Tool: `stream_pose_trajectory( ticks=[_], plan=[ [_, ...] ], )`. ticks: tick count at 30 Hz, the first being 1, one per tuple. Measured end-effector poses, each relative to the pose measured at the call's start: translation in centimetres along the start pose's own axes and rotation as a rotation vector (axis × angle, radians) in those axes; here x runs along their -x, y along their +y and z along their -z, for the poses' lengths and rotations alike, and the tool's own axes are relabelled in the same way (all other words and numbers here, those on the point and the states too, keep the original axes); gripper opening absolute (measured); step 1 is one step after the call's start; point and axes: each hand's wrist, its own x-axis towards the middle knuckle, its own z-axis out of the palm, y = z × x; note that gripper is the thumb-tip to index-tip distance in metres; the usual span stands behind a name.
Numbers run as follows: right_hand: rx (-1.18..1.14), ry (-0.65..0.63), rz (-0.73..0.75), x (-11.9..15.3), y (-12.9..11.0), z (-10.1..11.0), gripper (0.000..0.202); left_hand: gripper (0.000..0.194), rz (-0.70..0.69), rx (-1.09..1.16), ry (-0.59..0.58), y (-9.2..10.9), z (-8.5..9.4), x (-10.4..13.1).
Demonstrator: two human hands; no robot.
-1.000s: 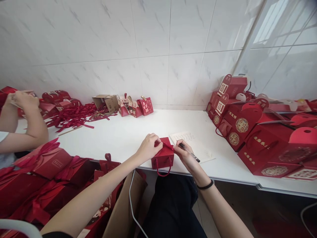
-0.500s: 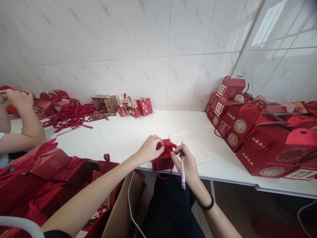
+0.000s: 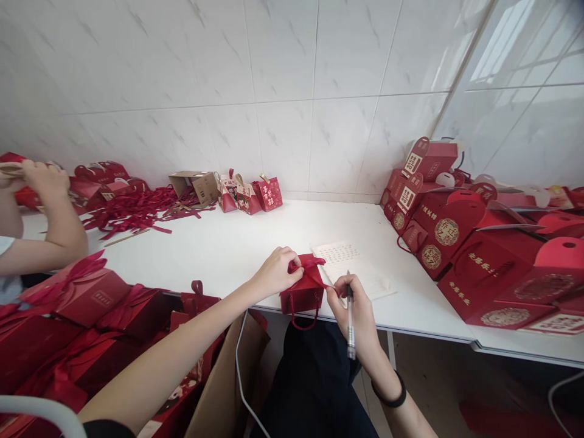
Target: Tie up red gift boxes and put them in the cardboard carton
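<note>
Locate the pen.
Head view: the pen is in the person's right hand, just right of the small red box at the white table's front edge.

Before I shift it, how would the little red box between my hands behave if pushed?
Its crisp, flat sides suggest the red box is probably stiff. At the near edge of the white table, it might drop if pushed your way. Its drooping rope handle would likely swing.

That white counter (image 3: pixel 205 252) carries a small red box (image 3: pixel 306 298) at its front edge, a written sheet (image 3: pixel 338 252), heaped ribbons (image 3: pixel 130 210), a carton (image 3: pixel 206 187), three patterned boxes (image 3: pixel 247 199) and stacked red boxes (image 3: pixel 495 267).
</note>
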Motion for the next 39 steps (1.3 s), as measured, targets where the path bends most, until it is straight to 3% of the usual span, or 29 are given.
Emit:
stream_pose_trajectory(
  ticks=[3,6,8,14,21,34,39],
  plan=[
    [0.137,0.155,0.273,0.8,-1.1,-0.2,0.015,0.007,0.000,0.006,-0.033,0.2,0.6,-0.3],
    [0.155,0.028,0.551,1.8,-2.7,-1.7,0.017,0.009,0.022,0.025,-0.126,0.3,1.4,-0.8],
    [0.203,-0.070,0.640,2.2,-3.3,-3.2,0.014,0.009,0.042,0.014,-0.175,0.1,1.8,-1.2],
    [0.324,-0.011,0.606,2.1,-2.2,-6.6,0.015,0.009,0.058,0.005,-0.194,-0.2,1.7,-1.5],
    [0.137,0.054,0.581,2.0,-1.6,-7.4,0.021,0.004,0.068,-0.004,-0.115,-0.2,0.9,-0.9],
    [-0.018,-0.025,0.726,2.7,-2.9,-6.4,0.025,0.004,0.047,0.039,-0.073,0.0,0.7,-0.5],
    [-0.112,-0.119,0.712,1.6,-3.0,-4.7,0.017,0.004,0.040,0.021,-0.066,-0.2,0.5,-0.4]
  ],
)
